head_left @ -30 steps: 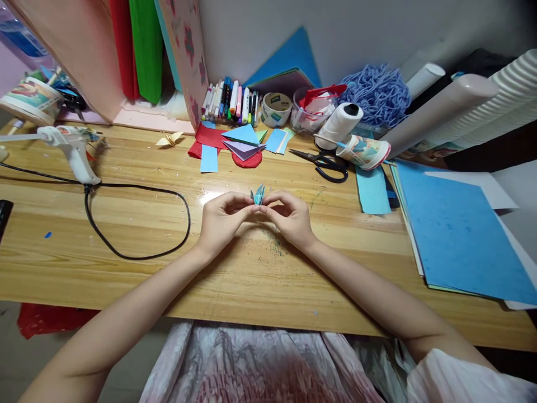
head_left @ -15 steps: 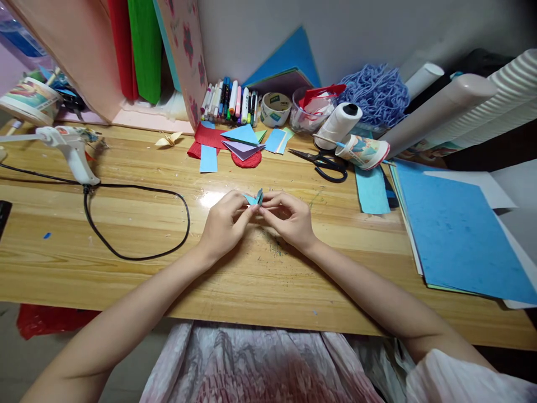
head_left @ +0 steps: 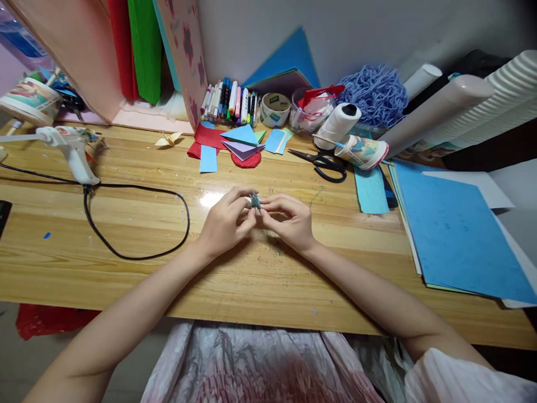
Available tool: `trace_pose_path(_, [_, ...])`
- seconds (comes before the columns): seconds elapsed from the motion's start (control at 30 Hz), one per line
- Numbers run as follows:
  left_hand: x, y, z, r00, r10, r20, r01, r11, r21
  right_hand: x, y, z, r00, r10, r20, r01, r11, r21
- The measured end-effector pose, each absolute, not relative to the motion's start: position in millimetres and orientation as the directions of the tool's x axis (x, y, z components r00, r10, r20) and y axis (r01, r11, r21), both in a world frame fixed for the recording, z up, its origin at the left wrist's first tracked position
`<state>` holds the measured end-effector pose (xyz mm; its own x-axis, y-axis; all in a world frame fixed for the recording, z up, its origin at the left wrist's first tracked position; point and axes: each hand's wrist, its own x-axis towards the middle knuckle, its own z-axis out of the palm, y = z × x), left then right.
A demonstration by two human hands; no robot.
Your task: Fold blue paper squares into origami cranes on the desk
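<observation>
Left hand (head_left: 222, 221) is holding its thumb lower than half a second ago, and the small blue paper (head_left: 255, 200) isn't showing its long point out to the side anymore, so it is maybe being turned or folded. Far left of the scissors (head_left: 323, 163), a white glue gun (head_left: 78, 157) is resting. Closer, but left and on the scissors' near side, the left hand is pinching the paper. Next comes the paper, then the right hand (head_left: 290, 219), which is pinching it too, nearest the scissors.
</observation>
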<state>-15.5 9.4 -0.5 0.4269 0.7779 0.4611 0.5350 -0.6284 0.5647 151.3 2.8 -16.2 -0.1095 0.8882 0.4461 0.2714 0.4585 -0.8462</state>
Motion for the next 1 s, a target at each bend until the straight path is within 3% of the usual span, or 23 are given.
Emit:
trace_pose_path(0.13, [-18,10,1,0.422,0.743,0.52,0.439,-0.669,0.6,152,3,-17,-0.111,0.866,0.488,0.257,0.499,-0.827])
trace_pose_path(0.67, [-23,9,-1,0.373,0.608,0.701,0.363,-0.791,0.493,150,-8,-24,0.027,0.827,0.561,0.228,0.541,-0.809])
trace_pose_path(0.83, [-24,8,0,0.323,0.666,0.672,0.332,-0.745,0.578,149,-9,-24,0.039,0.873,0.485,0.13,0.477,-0.869])
trace_pose_path(1.0, [-20,8,6,0.273,0.787,0.554,0.327,-0.617,0.715,150,-5,-20,0.035,0.916,0.4,0.092,0.396,-0.914])
